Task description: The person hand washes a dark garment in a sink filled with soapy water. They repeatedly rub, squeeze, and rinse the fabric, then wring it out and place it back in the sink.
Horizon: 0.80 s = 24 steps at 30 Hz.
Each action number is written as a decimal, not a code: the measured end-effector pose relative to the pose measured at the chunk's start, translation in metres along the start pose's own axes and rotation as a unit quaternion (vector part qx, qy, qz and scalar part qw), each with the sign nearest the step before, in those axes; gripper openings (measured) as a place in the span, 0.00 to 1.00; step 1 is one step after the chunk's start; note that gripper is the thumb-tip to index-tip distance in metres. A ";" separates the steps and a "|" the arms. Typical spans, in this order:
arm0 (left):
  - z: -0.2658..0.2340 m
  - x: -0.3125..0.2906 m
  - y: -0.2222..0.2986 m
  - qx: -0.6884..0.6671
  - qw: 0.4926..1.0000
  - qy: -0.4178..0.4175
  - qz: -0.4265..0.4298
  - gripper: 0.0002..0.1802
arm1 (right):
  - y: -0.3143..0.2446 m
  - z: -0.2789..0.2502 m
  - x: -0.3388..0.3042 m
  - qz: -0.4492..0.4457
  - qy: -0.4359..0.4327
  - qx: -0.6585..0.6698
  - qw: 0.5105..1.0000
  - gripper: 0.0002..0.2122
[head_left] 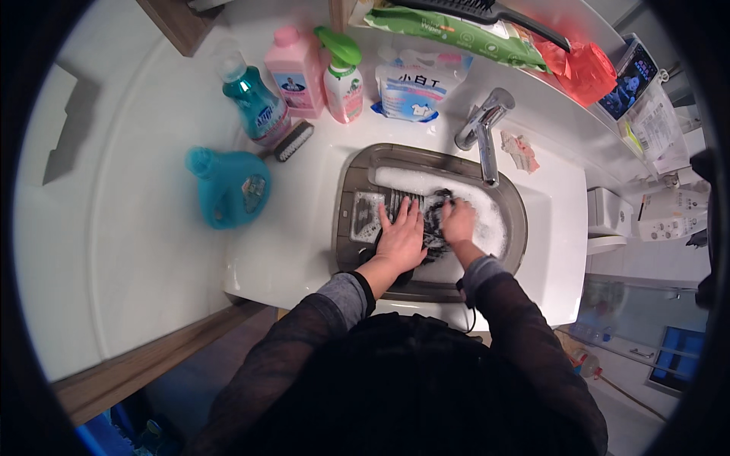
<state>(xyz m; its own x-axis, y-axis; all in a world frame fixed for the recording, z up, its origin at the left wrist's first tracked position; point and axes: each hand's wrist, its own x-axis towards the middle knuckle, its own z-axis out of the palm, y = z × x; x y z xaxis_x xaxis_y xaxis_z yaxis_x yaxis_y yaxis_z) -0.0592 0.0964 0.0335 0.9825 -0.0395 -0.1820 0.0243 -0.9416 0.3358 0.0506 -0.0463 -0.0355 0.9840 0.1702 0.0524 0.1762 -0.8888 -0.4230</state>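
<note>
A grey-brown plastic wash basin (347, 178) with a ribbed washboard part stands in the white sink. White suds (490, 220) fill its right side. Wet black cloth (433, 235) lies across the ribs, foam on it. My left hand (401, 237) rests flat on the cloth and ribs, fingers stretched out. On the cloth's right side, my right hand (458, 222) has its fingers curled down and grips the fabric; its fingertips are partly hidden. More dark cloth shows under my left wrist. The kind of garment cannot be made out.
A chrome faucet (487, 137) reaches over the basin's back edge. Left of the sink are a blue jug (232, 188), a scrub brush (294, 141), a teal bottle (258, 110), a pink bottle (295, 72), a green-topped spray bottle (344, 87) and a detergent bag (413, 87).
</note>
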 end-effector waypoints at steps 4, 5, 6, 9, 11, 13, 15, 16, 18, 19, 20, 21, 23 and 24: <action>-0.001 -0.001 0.001 0.018 1.000 0.004 -0.001 0.43 | 0.033 0.022 0.040 0.164 0.001 -0.036 0.986 0.18; -0.001 -0.001 0.000 0.024 1.000 0.002 0.001 0.43 | 0.034 0.020 0.047 0.205 0.004 -0.067 0.977 0.19; 0.000 -0.003 0.001 0.019 1.000 0.007 0.002 0.43 | 0.033 0.015 0.042 0.232 -0.029 0.045 0.971 0.20; 0.001 0.000 -0.001 0.021 1.000 0.017 0.006 0.41 | 0.016 -0.018 0.020 0.280 -0.187 0.408 0.849 0.20; 0.003 0.002 -0.001 0.022 1.000 0.005 0.003 0.40 | -0.002 -0.035 -0.014 -0.055 -0.103 0.222 0.968 0.19; 0.004 0.003 -0.002 0.021 0.999 -0.025 -0.002 0.39 | -0.016 -0.040 -0.043 -0.177 -0.151 0.036 0.972 0.16; 0.004 0.003 -0.002 0.025 1.000 0.016 -0.001 0.40 | -0.018 -0.030 -0.041 -0.108 -0.101 0.066 0.987 0.15; 0.004 0.003 -0.001 0.021 1.000 0.018 0.000 0.41 | -0.015 -0.020 -0.036 -0.099 -0.079 0.081 0.989 0.15; 0.004 0.001 0.001 0.014 1.000 0.011 -0.002 0.42 | 0.002 0.001 -0.002 -0.019 -0.013 -0.001 1.000 0.17; 0.004 0.001 0.002 0.014 1.000 0.008 -0.002 0.42 | 0.012 0.010 0.017 0.051 -0.016 -0.045 0.998 0.19; 0.003 0.000 0.002 0.016 1.000 0.009 -0.002 0.42 | 0.023 0.016 0.035 0.110 -0.010 -0.064 0.992 0.19; 0.002 0.000 0.002 0.019 1.000 0.012 -0.002 0.42 | 0.031 0.021 0.045 0.161 0.009 -0.066 0.985 0.19; 0.001 -0.001 0.002 0.014 1.000 0.011 -0.001 0.43 | 0.038 0.018 0.060 0.199 -0.054 -0.080 0.975 0.17; 0.001 -0.001 0.001 0.017 1.000 0.010 -0.002 0.43 | 0.037 0.012 0.056 0.207 -0.095 0.065 0.972 0.16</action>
<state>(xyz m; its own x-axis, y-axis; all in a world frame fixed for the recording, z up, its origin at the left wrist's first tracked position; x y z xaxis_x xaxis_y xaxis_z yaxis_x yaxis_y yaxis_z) -0.0599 0.0951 0.0333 0.9858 -0.0300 -0.1651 0.0219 -0.9525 0.3038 0.1116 -0.0641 -0.0590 0.9453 -0.1051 -0.3089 -0.2512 -0.8386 -0.4834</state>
